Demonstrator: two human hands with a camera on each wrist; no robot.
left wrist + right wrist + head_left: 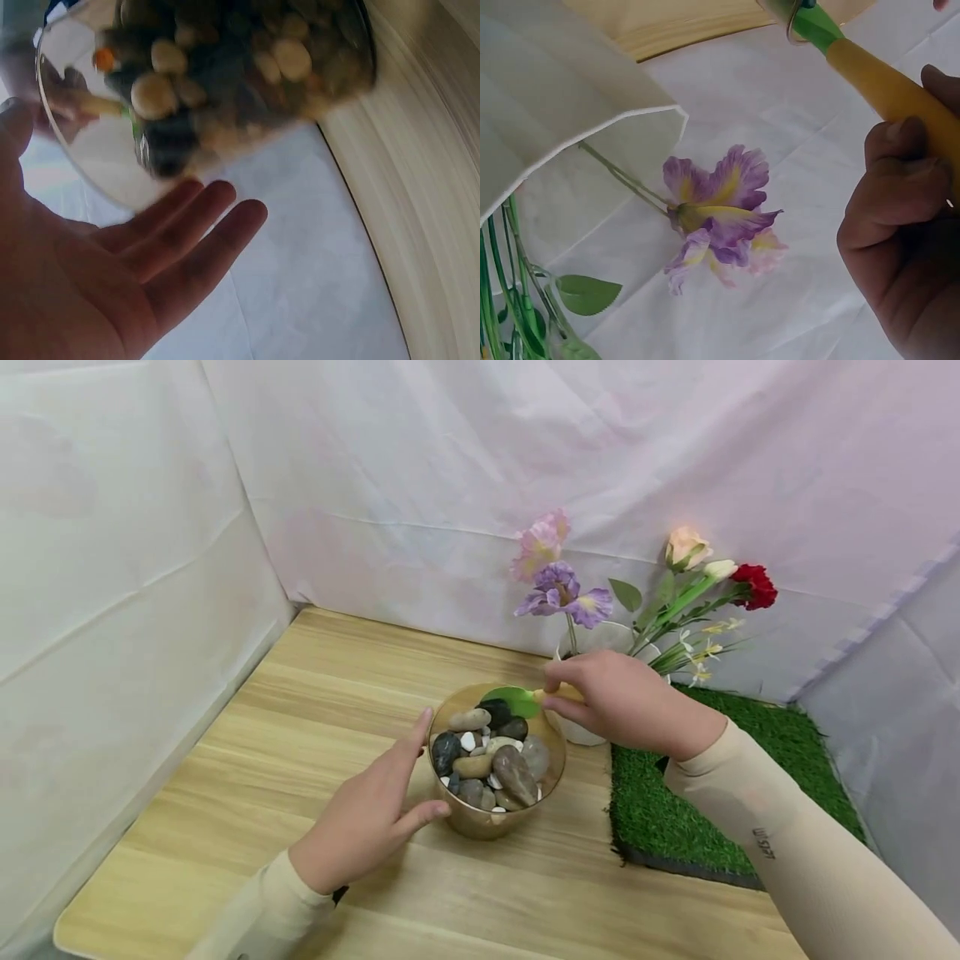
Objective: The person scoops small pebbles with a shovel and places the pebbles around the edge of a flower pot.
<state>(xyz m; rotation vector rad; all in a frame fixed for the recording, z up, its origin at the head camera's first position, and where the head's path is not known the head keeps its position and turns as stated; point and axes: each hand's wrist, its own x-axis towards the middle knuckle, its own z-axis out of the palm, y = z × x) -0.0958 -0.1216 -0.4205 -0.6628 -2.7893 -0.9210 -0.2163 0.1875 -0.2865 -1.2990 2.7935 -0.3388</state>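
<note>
A clear amber-tinted bowl (480,825) full of river stones (474,766) stands on the wooden table. My right hand (626,702) grips the yellow handle (889,94) of a small trowel, whose green blade (513,700) reaches over the far rim onto the stones. The blade's tip is hidden among dark stones. Along the bowl's left side, my left hand (367,814) is spread, with fingers extended and thumb apart. In the left wrist view its fingers (202,240) lie close to the bowl's wall; whether they touch it I cannot tell.
Behind my right hand stands a white pot (583,732) with artificial flowers, among them a purple iris (720,210) and a red carnation (756,587). A square of artificial grass (697,814) lies to the right. White cloth (420,485) hangs behind the table (300,727).
</note>
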